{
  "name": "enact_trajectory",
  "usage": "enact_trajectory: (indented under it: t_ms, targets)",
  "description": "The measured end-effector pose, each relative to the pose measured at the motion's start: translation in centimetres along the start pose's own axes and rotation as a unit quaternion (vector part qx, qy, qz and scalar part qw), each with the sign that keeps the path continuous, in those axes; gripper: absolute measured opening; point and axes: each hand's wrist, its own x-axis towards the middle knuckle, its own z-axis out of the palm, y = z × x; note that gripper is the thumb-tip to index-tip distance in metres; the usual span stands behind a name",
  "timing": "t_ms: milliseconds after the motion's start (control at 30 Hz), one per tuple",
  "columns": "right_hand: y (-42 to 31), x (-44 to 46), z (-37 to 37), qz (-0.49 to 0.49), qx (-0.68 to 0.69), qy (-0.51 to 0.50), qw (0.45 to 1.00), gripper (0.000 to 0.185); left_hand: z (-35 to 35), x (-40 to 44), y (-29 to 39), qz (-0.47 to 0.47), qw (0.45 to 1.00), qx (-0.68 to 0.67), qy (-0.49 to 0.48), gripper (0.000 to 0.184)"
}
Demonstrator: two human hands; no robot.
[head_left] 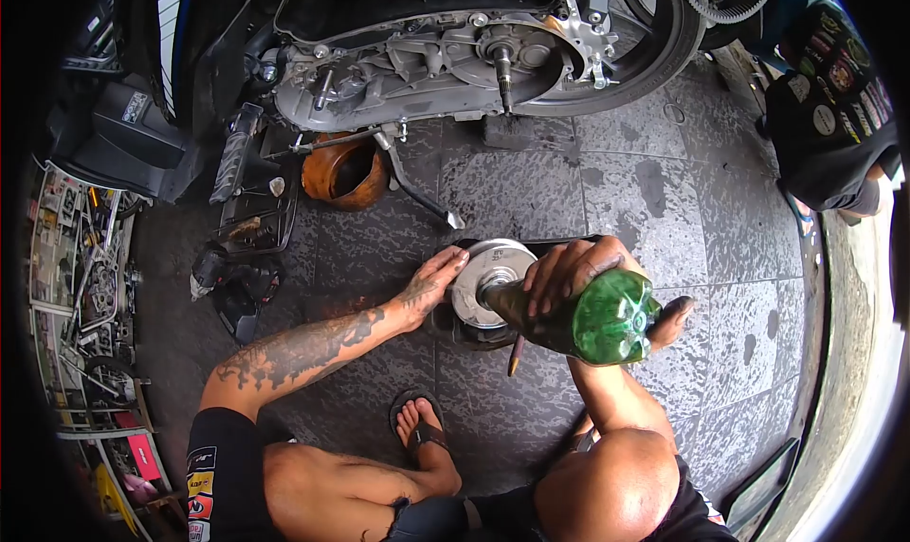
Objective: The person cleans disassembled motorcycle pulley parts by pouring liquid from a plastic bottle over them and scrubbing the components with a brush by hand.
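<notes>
One green bottle, tilted, neck end at hub of one disc, mid-floor. Right hand has fingers wrapped round bottle; left hand touches disc's left rim, fingers close together, fairly straight; can't tell if it grips. Progress, judged: case at far side is open, shaft exposed, disc off on floor. Left over: bottle work at hub looks unfinished, disc not on shaft, case not closed. Can't tell if anything pours. Counts: two hands, one bottle, one disc, one case, one shaft sticking out, one wheel far right, one orange pot far left of disc, one drill left, one stick at disc's near edge, one other person far right.
</notes>
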Motion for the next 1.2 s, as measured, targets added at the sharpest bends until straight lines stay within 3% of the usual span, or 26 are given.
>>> enact_trajectory:
  t_ms: [133,233,333,433,633,800,1033,1200]
  targets:
    - [0.6,-0.9,-0.8,0.012,-0.027,-0.002,1.0,0.095,-0.4,0.1,-0.2,0.013,0.999,0.001,-0.034,0.033]
    - [0.2,-1.5,-0.6,0.064,-0.099,0.066,0.991,0.096,1.1,-0.8,0.7,0.033,0.999,0.021,0.002,0.031]
    - [0.4,-1.6,-1.2,0.07,-0.124,0.05,0.989,0.097,0.8,-0.2,0.3,0.096,0.992,0.072,-0.028,0.031]
    - [0.7,-1.8,-1.8,0.05,-0.076,0.014,0.996,0.097,1.2,-0.5,0.4,0.098,0.988,0.116,-0.01,0.03]
    - [0.0,-2.7,-2.8,0.094,-0.156,0.005,0.983,0.099,2.1,-1.0,0.4,0.103,0.985,0.135,0.015,0.027]
    - [-0.6,-2.4,-1.9,0.04,-0.015,0.044,0.998,0.098,3.0,-2.0,0.4,0.114,0.989,0.093,0.014,0.026]
    - [-1.1,-1.6,-1.4,0.017,-0.007,0.021,1.0,0.098,3.0,-2.5,0.9,0.186,0.975,0.117,-0.014,0.026]
    - [-1.2,-1.4,-1.4,0.025,-0.007,-0.031,0.999,0.097,3.3,-2.7,1.7,0.164,0.978,0.126,-0.013,0.029]
